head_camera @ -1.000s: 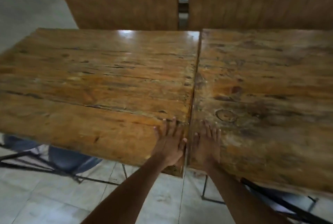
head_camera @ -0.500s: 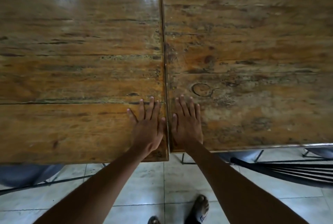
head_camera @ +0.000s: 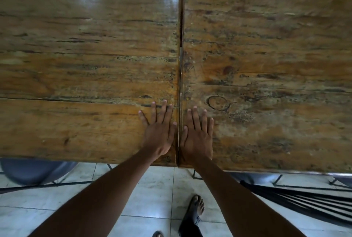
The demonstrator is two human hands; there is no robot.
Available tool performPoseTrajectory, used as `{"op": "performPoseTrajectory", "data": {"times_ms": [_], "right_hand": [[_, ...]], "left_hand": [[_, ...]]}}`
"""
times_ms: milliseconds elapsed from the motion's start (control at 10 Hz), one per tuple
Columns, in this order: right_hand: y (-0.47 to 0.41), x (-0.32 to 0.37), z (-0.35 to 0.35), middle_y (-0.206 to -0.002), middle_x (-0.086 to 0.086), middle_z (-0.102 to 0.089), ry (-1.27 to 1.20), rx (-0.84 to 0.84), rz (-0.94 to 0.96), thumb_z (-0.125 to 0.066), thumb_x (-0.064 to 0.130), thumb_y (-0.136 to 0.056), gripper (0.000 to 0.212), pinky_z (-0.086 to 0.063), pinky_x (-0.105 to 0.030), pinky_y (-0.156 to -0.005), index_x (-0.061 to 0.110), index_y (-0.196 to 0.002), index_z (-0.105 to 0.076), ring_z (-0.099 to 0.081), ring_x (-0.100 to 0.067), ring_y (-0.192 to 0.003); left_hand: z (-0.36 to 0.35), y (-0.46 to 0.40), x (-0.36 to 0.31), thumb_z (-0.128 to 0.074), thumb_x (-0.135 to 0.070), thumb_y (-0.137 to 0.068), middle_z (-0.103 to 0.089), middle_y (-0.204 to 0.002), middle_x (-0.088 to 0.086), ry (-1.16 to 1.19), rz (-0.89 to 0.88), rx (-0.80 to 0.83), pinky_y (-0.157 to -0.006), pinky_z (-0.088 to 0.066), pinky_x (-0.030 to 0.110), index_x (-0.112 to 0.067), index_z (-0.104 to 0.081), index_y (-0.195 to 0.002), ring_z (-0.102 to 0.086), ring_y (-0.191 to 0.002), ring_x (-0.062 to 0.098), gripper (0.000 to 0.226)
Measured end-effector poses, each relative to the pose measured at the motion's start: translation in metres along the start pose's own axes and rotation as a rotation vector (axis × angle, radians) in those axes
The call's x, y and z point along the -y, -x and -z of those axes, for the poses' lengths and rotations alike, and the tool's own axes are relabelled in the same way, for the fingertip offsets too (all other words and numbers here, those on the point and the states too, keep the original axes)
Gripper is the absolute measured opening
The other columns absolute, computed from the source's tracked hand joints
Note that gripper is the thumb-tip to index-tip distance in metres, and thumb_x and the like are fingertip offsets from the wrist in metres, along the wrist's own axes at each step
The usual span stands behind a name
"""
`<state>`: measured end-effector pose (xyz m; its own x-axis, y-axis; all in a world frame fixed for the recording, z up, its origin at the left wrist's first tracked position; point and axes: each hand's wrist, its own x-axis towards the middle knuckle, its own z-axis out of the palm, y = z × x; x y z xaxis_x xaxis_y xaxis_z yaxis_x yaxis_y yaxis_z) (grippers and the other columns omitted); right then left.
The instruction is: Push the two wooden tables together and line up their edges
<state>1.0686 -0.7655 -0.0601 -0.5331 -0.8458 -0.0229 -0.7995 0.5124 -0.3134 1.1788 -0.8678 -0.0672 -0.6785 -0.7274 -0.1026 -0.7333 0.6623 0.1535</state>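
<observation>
Two worn wooden tables stand side by side, the left table (head_camera: pixel 80 61) and the right table (head_camera: pixel 266 61), with only a thin dark seam between them. Their near edges look roughly level at the seam. My left hand (head_camera: pixel 159 131) lies flat, palm down, on the left table's near right corner. My right hand (head_camera: pixel 197 133) lies flat on the right table's near left corner. Both hands have their fingers spread and hold nothing. The thumbs almost meet across the seam.
A blue-grey chair seat (head_camera: pixel 34 171) is tucked under the left table. A black slatted chair (head_camera: pixel 297 198) stands under the right table at the lower right. My sandalled foot (head_camera: pixel 194 215) is on the white tiled floor (head_camera: pixel 148 189). A wooden panel wall runs behind the tables.
The view has swung from a slanted look to straight down over the seam. My hands stay flat beside the seam, and the near edges now look more even.
</observation>
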Motion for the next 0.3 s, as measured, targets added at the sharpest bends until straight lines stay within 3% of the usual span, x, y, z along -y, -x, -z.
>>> {"op": "performPoseTrajectory", "data": {"times_ms": [100, 200, 300], "right_hand": [[0.004, 0.005, 0.004, -0.169, -0.007, -0.001, 0.048, 0.078, -0.022, -0.025, 0.032, -0.105, 0.059, 0.000, -0.055, -0.124, 0.016, -0.160, -0.009, 0.009, -0.032, -0.154], [-0.004, 0.015, 0.023, -0.169, -0.008, 0.009, 0.106, 0.198, -0.046, -0.020, 0.033, -0.106, 0.061, 0.004, -0.057, -0.122, 0.015, -0.160, 0.002, 0.012, -0.035, -0.153], [-0.005, 0.028, 0.051, -0.169, -0.008, 0.011, 0.180, 0.393, -0.081, -0.022, 0.039, -0.105, 0.064, 0.001, -0.062, -0.121, 0.018, -0.159, 0.007, 0.010, -0.040, -0.153]], "left_hand": [[0.008, 0.004, -0.004, -0.003, -0.050, -0.100, 0.016, -0.167, 0.000, -0.016, 0.029, 0.128, -0.114, 0.012, 0.071, -0.024, 0.007, -0.157, 0.021, -0.151, 0.032, 0.064], [0.043, -0.008, -0.005, -0.012, -0.051, -0.102, 0.021, -0.166, -0.002, 0.044, 0.052, 0.313, -0.114, 0.008, 0.072, -0.026, 0.013, -0.156, 0.025, -0.149, 0.034, 0.064], [0.079, 0.005, -0.013, -0.021, -0.051, -0.104, 0.014, -0.168, -0.004, 0.115, 0.013, 0.463, -0.116, -0.001, 0.070, -0.027, 0.007, -0.157, 0.012, -0.151, 0.043, 0.065]]}}
